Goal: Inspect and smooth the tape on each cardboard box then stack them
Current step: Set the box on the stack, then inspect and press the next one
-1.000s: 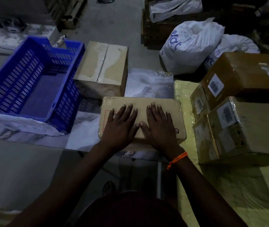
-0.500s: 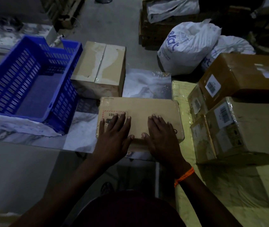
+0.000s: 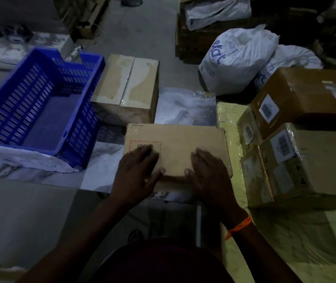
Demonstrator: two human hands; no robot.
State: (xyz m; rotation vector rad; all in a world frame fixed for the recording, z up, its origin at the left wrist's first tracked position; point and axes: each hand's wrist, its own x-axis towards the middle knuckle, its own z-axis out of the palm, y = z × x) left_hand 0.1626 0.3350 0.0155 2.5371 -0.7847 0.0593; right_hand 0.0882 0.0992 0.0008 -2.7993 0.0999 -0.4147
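A flat cardboard box [image 3: 180, 142] with a red dashed label lies on the marbled table in front of me. My left hand [image 3: 136, 172] lies flat on its near left part, fingers straight and blurred, thumb on the near edge. My right hand [image 3: 208, 172] lies flat on its near right part, an orange band at the wrist. A taller taped box [image 3: 128, 86] stands behind it. To the right, a stack of labelled boxes [image 3: 306, 160] rests on a yellow wrapped surface.
A blue plastic crate [image 3: 40, 107] sits on the table at the left. White printed sacks [image 3: 236, 58] lie on the floor at the back right. The table's near edge [image 3: 60, 184] runs just below my hands; the floor lies beyond it.
Both hands have slid toward me across the flat box's top, from the middle to its near edge, uncovering the red dashed label.
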